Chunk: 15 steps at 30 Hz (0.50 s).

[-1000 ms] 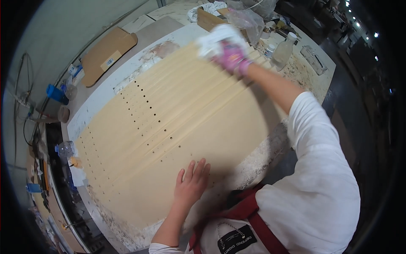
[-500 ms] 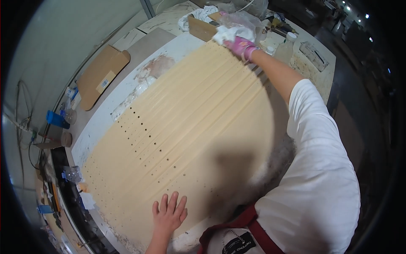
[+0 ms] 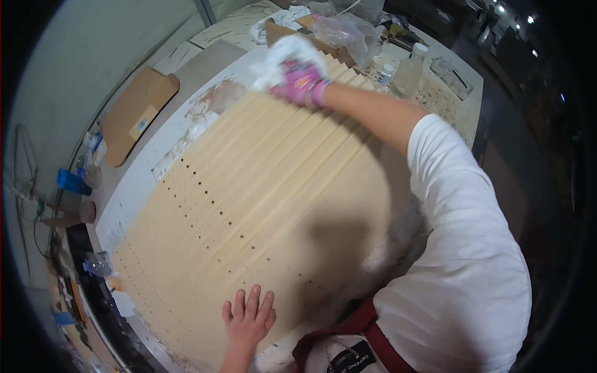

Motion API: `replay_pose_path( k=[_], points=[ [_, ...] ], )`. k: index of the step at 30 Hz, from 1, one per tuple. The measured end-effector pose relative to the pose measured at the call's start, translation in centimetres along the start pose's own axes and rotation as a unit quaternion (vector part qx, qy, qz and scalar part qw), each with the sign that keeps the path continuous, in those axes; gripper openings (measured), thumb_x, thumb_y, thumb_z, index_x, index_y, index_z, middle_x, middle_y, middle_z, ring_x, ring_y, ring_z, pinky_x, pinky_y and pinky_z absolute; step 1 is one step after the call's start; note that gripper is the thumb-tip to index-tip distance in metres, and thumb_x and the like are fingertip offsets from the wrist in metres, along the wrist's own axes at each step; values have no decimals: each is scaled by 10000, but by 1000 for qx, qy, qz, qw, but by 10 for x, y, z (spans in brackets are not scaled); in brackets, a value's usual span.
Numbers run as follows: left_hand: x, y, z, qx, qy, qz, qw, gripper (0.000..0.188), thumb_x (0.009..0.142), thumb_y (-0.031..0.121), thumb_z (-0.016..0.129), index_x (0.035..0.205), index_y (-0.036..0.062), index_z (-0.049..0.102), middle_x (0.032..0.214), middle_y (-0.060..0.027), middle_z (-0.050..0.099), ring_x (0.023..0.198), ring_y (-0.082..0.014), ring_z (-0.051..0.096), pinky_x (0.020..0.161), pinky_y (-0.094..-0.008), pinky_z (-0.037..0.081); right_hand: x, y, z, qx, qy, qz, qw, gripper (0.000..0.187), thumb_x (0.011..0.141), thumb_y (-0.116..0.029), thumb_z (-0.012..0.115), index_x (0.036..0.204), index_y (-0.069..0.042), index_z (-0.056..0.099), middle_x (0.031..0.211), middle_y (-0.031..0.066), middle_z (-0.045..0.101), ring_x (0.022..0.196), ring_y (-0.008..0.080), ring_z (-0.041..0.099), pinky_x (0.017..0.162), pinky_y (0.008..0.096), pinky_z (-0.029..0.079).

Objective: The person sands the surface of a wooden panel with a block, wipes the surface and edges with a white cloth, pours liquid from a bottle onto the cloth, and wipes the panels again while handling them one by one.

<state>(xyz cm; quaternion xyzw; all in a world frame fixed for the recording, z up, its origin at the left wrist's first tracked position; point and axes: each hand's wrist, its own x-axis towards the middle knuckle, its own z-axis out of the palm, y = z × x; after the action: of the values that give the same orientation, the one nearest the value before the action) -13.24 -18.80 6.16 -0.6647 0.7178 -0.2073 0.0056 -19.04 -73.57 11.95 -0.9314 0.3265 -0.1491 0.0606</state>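
Has a large pale ribbed board [image 3: 267,205] lying flat on the white table [image 3: 134,193], ridged face up, with rows of small dark holes [image 3: 212,202] running across the ridges toward the left; probably laid so for full support from beneath and an easy reach from the near side. Rests the bare left hand [image 3: 249,318] palm down on the near part of the board, fingers spread wide and gripping nothing, seemingly to steady the board and prop the body. Holds the pink-gloved right hand [image 3: 301,84] at the board's far edge, closed over a bunched white cloth [image 3: 292,53], perhaps folded up for a thicker pad and gloved to shield the skin. Cannot tell, through the blur, whether pressed down or lifted slightly.

Beyond the board's far edge, shows a brown cardboard box [image 3: 280,32] and a clear plastic bag [image 3: 348,34] heaped together, likely to leave the ridges to the hands. Right of that edge, shows an upright clear bottle [image 3: 408,78] beside a small jar [image 3: 385,74], apparently within the right arm's reach. Left of the board, shows a brown cardboard sheet [image 3: 127,112] near the wall, likely set aside there.
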Motion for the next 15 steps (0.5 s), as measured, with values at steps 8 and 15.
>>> replay_pose_path(
  k=[8,15],
  points=[
    [10,-1,-15,-27,-32,-19,999,439,863,366,609,1295,294,620,1486,-31,482,1386,-298,395,1153,-509,211,-49,-345,95,164,-58,-380,908,762,867,-665,494,1467,-195,466,1546,203,356,1458,384,282,1183,564,173],
    [5,-4,-9,-37,13,-22,999,424,897,388,577,1311,295,587,1479,17,482,1366,-223,408,1160,-469,199,-9,-45,-15,65,-134,81,985,797,905,-659,467,1422,-60,372,1454,208,453,1314,329,485,1114,427,369]
  ],
)
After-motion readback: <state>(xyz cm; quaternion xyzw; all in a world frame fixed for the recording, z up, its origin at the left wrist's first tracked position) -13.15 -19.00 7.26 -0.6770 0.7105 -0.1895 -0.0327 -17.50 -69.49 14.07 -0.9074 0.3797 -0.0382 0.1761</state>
